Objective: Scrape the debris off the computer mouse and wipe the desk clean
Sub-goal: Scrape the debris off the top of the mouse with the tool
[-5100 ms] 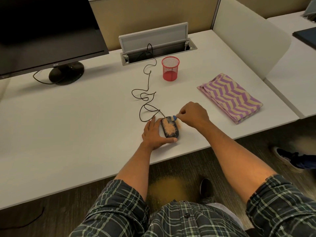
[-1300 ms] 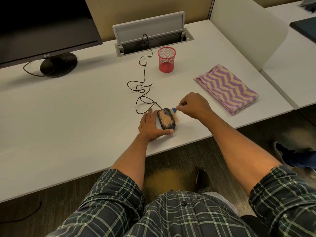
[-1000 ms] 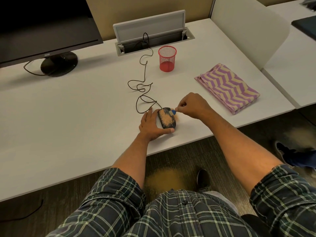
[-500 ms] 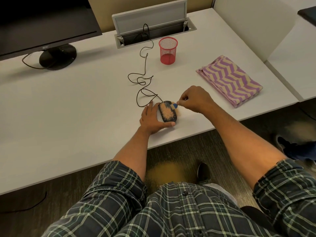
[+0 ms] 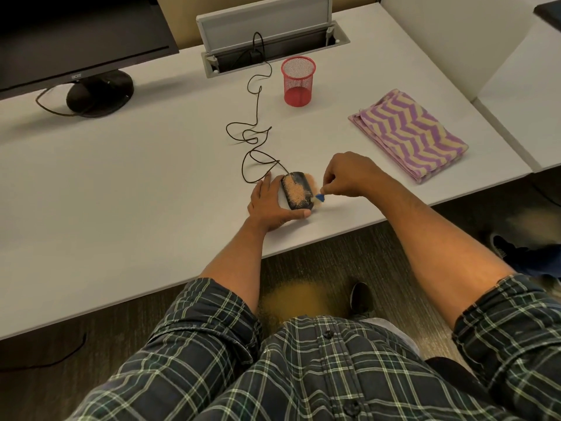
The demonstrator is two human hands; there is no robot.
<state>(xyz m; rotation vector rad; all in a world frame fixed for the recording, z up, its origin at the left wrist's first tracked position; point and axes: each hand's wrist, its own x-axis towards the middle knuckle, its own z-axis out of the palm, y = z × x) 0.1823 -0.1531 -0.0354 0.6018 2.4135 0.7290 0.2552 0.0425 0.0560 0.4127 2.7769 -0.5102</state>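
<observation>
A tan partition wall (image 5: 182,22) backs the white laminate table (image 5: 121,192); a white divider panel (image 5: 455,41) stands right, over dark wood-grain floor (image 5: 303,262).

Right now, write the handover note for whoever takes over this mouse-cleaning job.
Left hand holds the mouse steady on the desk.
Right hand pinches a small blue scraper at the mouse's right edge.
Done: some orange debris lies scraped onto the desk beside the mouse.
Left: much of the mouse top is still coated; then wipe the desk with the folded striped cloth, untouched to the right.
</observation>
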